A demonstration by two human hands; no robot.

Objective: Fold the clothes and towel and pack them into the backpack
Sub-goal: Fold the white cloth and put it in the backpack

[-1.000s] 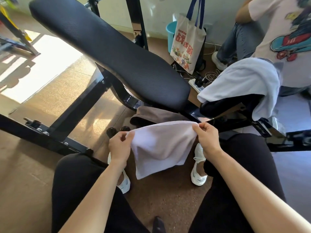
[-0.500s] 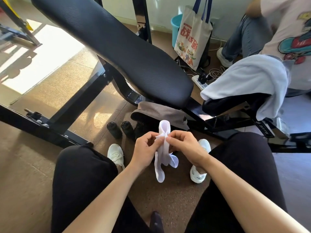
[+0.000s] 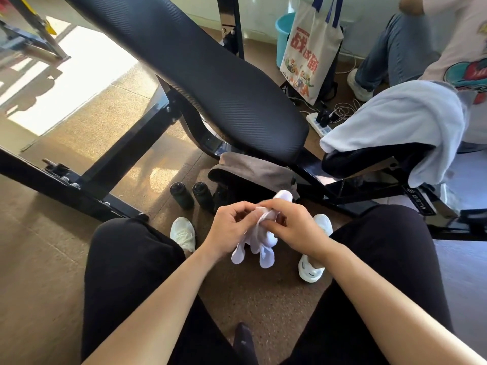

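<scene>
Bunched small white towel (image 3: pixel 264 242) pinched between curled fingers of left hand (image 3: pixel 232 227) and right hand (image 3: pixel 296 227), mid-air over the floor (image 3: pixel 266 301) (one fold poking above the knuckles), ends dangling below.

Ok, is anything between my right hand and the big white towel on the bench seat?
Nothing visible does. The towel lies uncovered over the seat pad, but your right hand and left hand both pinch the small white cloth.
</scene>
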